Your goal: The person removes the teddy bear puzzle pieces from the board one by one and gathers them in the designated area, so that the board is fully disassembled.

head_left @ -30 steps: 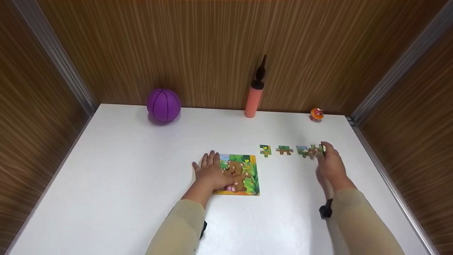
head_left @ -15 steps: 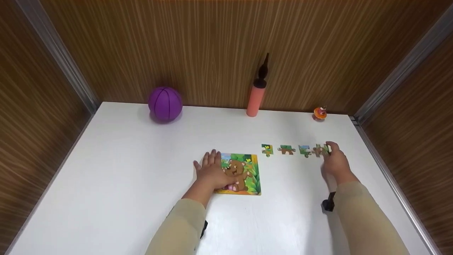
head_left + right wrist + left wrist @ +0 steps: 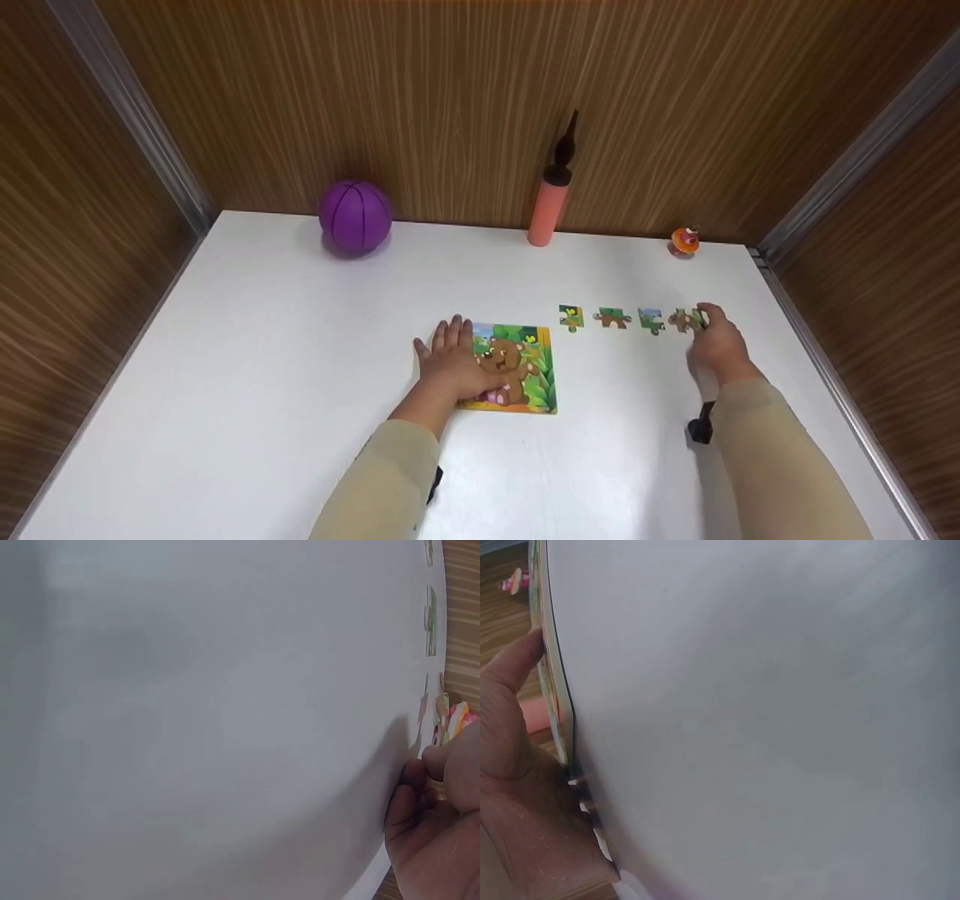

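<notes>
A square bear puzzle board [image 3: 521, 367] lies on the white table [image 3: 262, 375]. My left hand [image 3: 450, 367] rests flat on its left part, fingers spread; in the left wrist view the palm [image 3: 517, 787] lies against the board's edge [image 3: 555, 697]. Several loose puzzle pieces sit in a row to the right: one [image 3: 571, 317], another [image 3: 613, 318], a third [image 3: 651, 320]. My right hand [image 3: 716, 341] pinches the rightmost piece [image 3: 684, 320] on the table. In the right wrist view its curled fingers [image 3: 439, 817] meet that piece [image 3: 442, 716].
A purple ball [image 3: 355, 214], an orange hand pump [image 3: 551, 191] and a small orange toy [image 3: 685, 241] stand along the back wall. Wooden walls close in the table on the left, back and right.
Both hands keep their places; the right hand stays at the rightmost piece. Only the head view has shifted slightly.
</notes>
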A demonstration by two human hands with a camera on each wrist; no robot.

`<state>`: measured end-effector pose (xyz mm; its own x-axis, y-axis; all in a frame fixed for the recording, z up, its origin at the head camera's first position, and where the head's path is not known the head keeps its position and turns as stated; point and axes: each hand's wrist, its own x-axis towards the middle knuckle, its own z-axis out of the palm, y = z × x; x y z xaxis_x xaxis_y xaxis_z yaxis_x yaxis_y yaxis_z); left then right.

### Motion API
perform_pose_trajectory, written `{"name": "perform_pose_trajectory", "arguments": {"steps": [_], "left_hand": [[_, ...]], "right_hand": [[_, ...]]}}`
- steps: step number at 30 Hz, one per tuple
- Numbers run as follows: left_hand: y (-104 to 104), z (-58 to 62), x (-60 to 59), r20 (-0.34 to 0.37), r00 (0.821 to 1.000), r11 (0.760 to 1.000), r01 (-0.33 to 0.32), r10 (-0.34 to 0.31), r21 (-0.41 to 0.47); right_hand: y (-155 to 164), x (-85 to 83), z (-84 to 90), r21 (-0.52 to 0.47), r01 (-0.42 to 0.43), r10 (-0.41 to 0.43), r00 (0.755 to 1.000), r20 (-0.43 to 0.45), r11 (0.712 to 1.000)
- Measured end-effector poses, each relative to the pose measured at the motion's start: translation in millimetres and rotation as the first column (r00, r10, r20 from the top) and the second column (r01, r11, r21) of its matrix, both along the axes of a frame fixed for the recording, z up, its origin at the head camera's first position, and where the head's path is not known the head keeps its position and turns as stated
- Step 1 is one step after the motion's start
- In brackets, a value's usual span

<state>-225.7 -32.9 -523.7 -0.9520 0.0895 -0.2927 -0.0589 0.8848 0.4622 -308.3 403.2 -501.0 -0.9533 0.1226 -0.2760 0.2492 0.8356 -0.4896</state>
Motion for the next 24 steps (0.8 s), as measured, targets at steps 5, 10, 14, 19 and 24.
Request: {"name": "perform_pose_trajectory", "arguments": {"steps": [5,10,14,19,24], "left_hand": [[0.0,2.9,1.4,0.012,1.000,1.000,0.006,-0.006,-0.008],[-0.4,3.8,2.1,0.007,1.000,1.000,0.010,-0.010,-0.004],[-0.4,6.1,4.0,0.008,1.000,1.000,0.003,-0.003,0.000],[-0.6,10.5,7.0,0.003,1.000,1.000,0.011,-0.011,-0.007],[-0.8,13.3,9.3,-0.012,1.000,1.000,0.014,-0.015,-0.021]], "right_hand": [[1.0,1.2,-1.7,0.005,-0.016,0.016,1.000,-0.005,1.000],[2.6,-1.3,-2.7,0.039,-0.038,0.040,0.999,-0.030,0.999],[2.9,-4.0,-2.5,0.039,-0.035,0.035,0.999,-0.011,0.999],[1.2,-5.0,-0.3,0.038,-0.020,0.019,0.999,0.030,0.999],[1.4,-3.7,-0.2,0.029,-0.006,0.006,1.000,0.016,1.000]]}}
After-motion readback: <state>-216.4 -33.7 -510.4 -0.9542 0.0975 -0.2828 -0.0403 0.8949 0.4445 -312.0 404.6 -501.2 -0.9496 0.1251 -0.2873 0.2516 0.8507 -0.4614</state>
